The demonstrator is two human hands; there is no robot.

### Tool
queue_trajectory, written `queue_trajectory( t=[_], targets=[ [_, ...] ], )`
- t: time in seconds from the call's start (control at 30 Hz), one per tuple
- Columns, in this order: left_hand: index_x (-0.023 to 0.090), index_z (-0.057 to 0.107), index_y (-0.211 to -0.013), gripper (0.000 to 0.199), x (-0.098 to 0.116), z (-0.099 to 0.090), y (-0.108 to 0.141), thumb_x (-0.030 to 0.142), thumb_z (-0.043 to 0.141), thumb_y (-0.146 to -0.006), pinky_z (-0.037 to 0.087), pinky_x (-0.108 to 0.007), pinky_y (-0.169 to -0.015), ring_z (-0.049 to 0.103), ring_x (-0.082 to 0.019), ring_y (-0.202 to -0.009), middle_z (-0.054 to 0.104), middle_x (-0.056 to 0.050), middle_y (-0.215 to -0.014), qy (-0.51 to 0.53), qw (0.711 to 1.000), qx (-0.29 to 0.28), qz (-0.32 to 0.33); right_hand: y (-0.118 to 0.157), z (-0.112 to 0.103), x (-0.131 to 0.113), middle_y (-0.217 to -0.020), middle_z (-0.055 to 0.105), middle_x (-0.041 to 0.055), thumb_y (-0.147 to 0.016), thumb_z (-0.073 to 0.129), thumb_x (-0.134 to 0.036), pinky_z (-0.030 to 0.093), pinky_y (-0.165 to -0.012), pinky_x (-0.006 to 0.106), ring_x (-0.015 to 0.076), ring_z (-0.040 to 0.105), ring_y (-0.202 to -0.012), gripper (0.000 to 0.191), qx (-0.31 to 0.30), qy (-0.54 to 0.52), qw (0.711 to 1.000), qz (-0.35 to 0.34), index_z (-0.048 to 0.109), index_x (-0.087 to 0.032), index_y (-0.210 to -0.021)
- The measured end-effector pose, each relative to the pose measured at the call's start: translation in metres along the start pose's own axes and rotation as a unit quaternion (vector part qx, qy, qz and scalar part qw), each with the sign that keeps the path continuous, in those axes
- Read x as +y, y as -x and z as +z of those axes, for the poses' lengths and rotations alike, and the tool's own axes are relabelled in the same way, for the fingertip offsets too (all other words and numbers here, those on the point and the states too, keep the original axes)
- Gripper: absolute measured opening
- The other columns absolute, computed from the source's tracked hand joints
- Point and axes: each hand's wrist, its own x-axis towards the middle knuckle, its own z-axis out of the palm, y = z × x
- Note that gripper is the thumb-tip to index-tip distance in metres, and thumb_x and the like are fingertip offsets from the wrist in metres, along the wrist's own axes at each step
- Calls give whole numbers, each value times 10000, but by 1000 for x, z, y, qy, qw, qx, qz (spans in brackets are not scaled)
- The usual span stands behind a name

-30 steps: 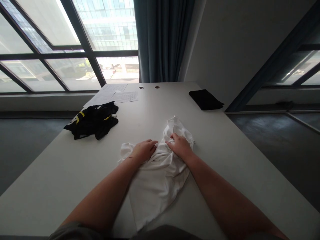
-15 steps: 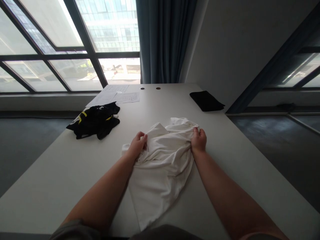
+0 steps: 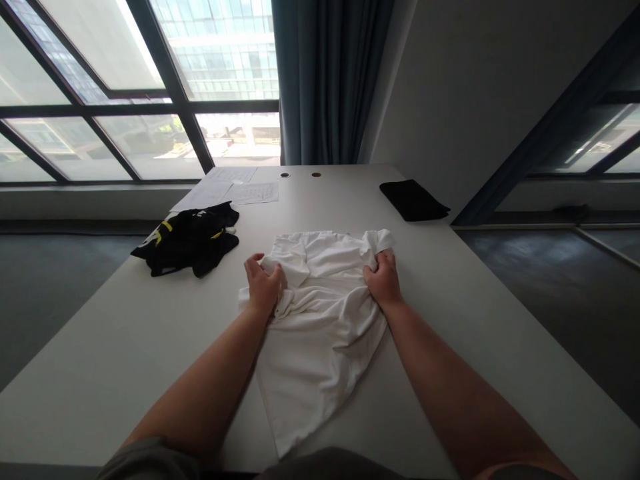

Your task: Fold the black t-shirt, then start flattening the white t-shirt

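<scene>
A crumpled white garment point(image 3: 315, 347) lies on the table in front of me, its lower part tapering towards my body. At its left edge, my left hand point(image 3: 263, 283) grips a fold between thumb and fingers. My right hand point(image 3: 384, 277) is closed on bunched cloth at the upper right corner. Between the hands the far part is spread fairly flat, while loose wrinkles cross the middle. Some fingertips are hidden by the fabric.
On the white table point(image 3: 495, 373), a crumpled black garment point(image 3: 187, 239) with yellow marks lies at the left. Behind it are printed paper sheets point(image 3: 250, 193). A folded black cloth point(image 3: 414, 200) rests at the far right. A blue curtain point(image 3: 325, 80) hangs beyond the far edge.
The garment's far part has been spread out, with its top edge straighter. My left hand has moved slightly left and turned, and my right hand has shifted inward to the left.
</scene>
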Motion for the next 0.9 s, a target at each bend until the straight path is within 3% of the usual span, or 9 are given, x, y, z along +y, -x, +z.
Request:
queue_trajectory(
  t=[0.07, 0.17, 0.27, 0.37, 0.47, 0.57, 0.7, 0.9],
  targets=[
    [215, 541, -1354, 519, 12, -2, 8, 252, 706, -863, 433, -499, -1220, 510, -298, -1381, 504, -166, -1464, -65, 994, 8, 88, 2, 2, 0, -1337, 553, 200, -804, 538, -189, 446, -1130, 362, 269, 547, -1237, 170, -15, 14, 1000, -20, 576, -177, -968],
    [280, 662, -1329, 405, 28, -3, 18, 270, 678, -924, 301, -566, -1316, 359, -340, -1557, 436, -103, -1638, -168, 967, -77, 176, 3, 3, -3, -1188, 654, 172, -825, 536, -190, 492, -1023, 347, 266, 606, -1122, 231, -67, 17, 998, 2, 614, -164, -1042],
    [295, 745, -1244, 300, 33, 1, 21, 307, 626, -969, 364, -524, -1293, 419, -322, -1535, 513, -41, -1625, -230, 929, -220, 191, 4, 2, -7, -1031, 715, 128, -893, 535, -227, 501, -868, 301, 244, 645, -953, 264, -121, 23, 992, 39, 641, -161, -1126],
    [270, 686, -1392, 420, 32, 3, 18, 334, 578, -991, 462, -456, -1221, 581, -298, -1365, 646, -49, -1495, -252, 905, -302, 162, 5, 1, -10, -1085, 746, 118, -929, 548, -246, 495, -862, 289, 232, 669, -942, 350, -136, 36, 990, 22, 663, -160, -1248],
    [270, 600, -1506, 521, 35, 2, 17, 359, 564, -994, 490, -449, -1169, 622, -317, -1284, 656, -64, -1467, -295, 901, -289, 134, 7, 0, -12, -1187, 754, 102, -961, 549, -253, 489, -977, 303, 230, 682, -1052, 417, -154, 61, 986, -28, 698, -195, -1346],
    [291, 665, -1398, 427, 40, -3, 16, 393, 551, -1000, 550, -408, -1009, 687, -295, -1136, 670, -89, -1396, -342, 894, -276, 87, 7, -1, -11, -1267, 740, 94, -1022, 530, -347, 461, -1074, 315, 230, 661, -1164, 419, -165, 93, 981, -52, 737, -213, -1361],
    [249, 702, -1121, 304, 39, -6, 7, 368, 435, -1036, 539, -374, -884, 715, -286, -1059, 729, -109, -1195, -375, 887, -269, 36, 4, -7, -7, -1270, 721, 117, -1084, 441, -453, 460, -1082, 334, 238, 649, -1172, 480, -152, 160, 975, -19, 765, -215, -1345],
    [228, 616, -1105, 254, 29, -9, -10, 326, 395, -1028, 505, -364, -849, 727, -301, -1026, 763, -133, -1070, -350, 905, -232, -65, -10, -18, 19, -1340, 649, 154, -1100, 386, -446, 441, -1121, 366, 253, 614, -1225, 509, -147, 221, 963, 43, 771, -224, -1349]
  ],
)
